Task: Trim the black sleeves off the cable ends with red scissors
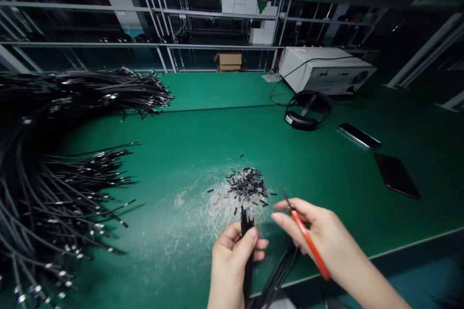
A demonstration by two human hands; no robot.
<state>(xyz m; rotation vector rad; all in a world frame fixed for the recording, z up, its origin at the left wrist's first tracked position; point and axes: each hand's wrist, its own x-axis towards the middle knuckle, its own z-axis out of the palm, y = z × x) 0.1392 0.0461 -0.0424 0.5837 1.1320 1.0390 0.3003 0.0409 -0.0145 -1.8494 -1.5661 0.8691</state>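
My left hand (pixel 235 259) is closed around a bundle of thin black cables (pixel 248 224), whose ends point up and away from me. In my right hand (pixel 319 231) is a red-handled hand tool (pixel 311 244) with a narrow dark tip; its exact kind is hard to make out. The tool's tip is to the right of the cable ends, apart from them. Just beyond the bundle lies a pile of short black cut pieces (pixel 248 183), with pale fibre scraps (pixel 213 207) scattered around it. More black cables (pixel 277 275) hang over the table's edge between my hands.
Large heaps of black cables with silvery ends (pixel 83 178) cover the left of the green table (pixel 174 140). At the back right are a white box-shaped device (pixel 326 72) and a black headset (pixel 308 111). A phone (pixel 358 136) and a dark flat object (pixel 397 175) lie on the right.
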